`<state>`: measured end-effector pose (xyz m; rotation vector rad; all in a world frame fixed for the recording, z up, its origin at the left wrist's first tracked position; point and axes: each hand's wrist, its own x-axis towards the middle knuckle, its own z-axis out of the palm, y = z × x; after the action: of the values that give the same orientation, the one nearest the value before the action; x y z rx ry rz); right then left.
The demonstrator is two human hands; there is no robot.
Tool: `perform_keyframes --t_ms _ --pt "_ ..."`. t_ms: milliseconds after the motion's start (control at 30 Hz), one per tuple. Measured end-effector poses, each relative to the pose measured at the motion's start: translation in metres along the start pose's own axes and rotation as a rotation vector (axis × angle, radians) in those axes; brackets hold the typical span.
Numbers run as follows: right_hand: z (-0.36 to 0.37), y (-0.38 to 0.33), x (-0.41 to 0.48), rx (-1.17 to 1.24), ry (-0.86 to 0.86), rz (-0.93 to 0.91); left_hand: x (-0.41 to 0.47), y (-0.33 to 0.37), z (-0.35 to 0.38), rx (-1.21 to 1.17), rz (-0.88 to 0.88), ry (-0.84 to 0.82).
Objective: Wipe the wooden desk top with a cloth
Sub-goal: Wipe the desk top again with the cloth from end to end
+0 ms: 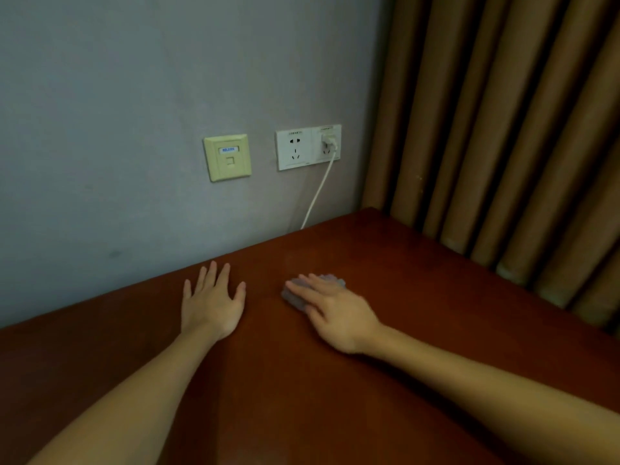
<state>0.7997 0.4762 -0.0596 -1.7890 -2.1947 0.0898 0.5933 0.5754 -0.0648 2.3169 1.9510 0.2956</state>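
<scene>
Two bare hands lie on the wooden desk top [419, 297] near its back edge. The left hand [211, 303] rests flat, fingers spread, holding nothing. The right hand [335, 313] presses straight fingers on a small, blurred grey cloth [293, 298]. Behind the back edge, a white cable [318, 189] hangs from a wall socket [295, 149]. A brown curtain [486, 129] lines the right edge.

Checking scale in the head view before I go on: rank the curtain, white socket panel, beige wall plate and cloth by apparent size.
1. curtain
2. white socket panel
3. beige wall plate, slightly smaller
Unranked: cloth; the right hand covers most of it, and it lies nearer the camera.
</scene>
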Motion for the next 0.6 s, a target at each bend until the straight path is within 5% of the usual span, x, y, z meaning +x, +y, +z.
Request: perform_keyframes --t_ms 200,333,600 --pt "-0.043 0.153 -0.003 -0.051 0.095 0.472 0.003 -0.001 0.002 0.004 0.011 0.009" --pt "-0.05 0.171 0.032 -0.138 0.069 0.673 0.005 -0.001 0.005 0.025 0.013 0.017" --pt "-0.005 0.088 0.145 -0.119 0.082 0.562 0.002 0.0 0.003 0.019 0.004 0.012"
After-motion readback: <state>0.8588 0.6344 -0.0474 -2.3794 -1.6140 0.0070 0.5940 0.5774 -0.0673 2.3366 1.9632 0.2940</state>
